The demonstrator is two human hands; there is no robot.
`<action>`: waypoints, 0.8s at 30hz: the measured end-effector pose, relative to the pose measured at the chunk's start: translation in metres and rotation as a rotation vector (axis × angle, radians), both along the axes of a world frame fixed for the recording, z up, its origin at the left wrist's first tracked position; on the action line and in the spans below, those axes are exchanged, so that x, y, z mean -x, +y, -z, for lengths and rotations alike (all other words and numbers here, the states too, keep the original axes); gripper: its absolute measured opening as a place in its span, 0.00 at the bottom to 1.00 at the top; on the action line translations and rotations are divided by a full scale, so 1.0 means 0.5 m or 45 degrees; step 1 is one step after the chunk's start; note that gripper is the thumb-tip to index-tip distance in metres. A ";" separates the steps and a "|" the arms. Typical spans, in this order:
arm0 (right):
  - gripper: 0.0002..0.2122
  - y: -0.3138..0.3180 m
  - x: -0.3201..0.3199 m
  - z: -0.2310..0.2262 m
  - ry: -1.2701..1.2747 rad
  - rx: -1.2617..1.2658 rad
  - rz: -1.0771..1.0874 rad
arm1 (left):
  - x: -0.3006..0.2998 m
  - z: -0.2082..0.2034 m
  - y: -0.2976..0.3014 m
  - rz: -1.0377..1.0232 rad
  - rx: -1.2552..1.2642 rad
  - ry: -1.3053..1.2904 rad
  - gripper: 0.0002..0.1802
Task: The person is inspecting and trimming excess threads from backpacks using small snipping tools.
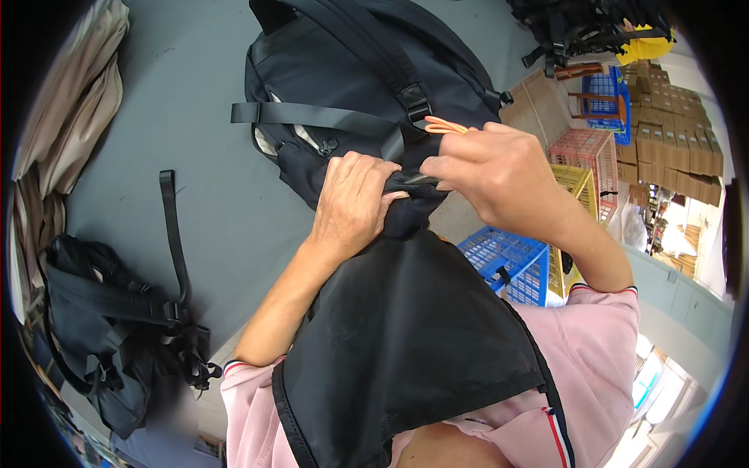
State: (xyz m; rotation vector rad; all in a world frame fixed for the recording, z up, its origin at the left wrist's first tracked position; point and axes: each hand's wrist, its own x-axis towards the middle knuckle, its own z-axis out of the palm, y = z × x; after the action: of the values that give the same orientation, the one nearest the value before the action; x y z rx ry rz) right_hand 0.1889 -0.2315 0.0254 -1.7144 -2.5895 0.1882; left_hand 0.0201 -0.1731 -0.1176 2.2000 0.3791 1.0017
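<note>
A black backpack [351, 70] lies on the grey table right before me. My left hand [351, 199] is closed, pinching the fabric at the backpack's near edge between thumb and fingers. Close beside it, my right hand [495, 168] is closed around what look like small scissors with thin orange handle loops [446, 125]. A greyish tip shows below its fingers, against the black fabric; most of the tool is hidden in the hand. A black webbing strap [320, 115] lies across the bag just above my left hand, and a buckle [415, 101] sits on another strap.
Another black backpack [109, 312] lies at the left table edge, near folded beige cloth [86, 86]. More black bags [577, 31] lie at the far right. Blue [507, 261], yellow and pink crates [585, 160] stand right of the table, with stacked cartons [671, 125] behind. I wear a black apron [406, 327].
</note>
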 end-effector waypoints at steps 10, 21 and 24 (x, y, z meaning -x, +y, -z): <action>0.09 -0.002 -0.004 0.005 0.104 0.057 0.175 | 0.000 0.002 0.000 0.001 0.012 0.002 0.20; 0.07 -0.001 -0.003 0.009 0.109 0.046 0.121 | 0.000 -0.001 -0.001 -0.006 0.016 0.009 0.19; 0.11 0.002 -0.001 0.008 0.006 0.103 0.089 | 0.000 -0.001 -0.001 -0.011 0.010 0.019 0.19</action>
State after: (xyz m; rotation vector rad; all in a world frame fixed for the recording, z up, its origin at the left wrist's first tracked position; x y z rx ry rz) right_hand 0.1893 -0.2308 0.0215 -1.8242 -2.5476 0.2986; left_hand 0.0200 -0.1736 -0.1169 2.2018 0.3988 0.9869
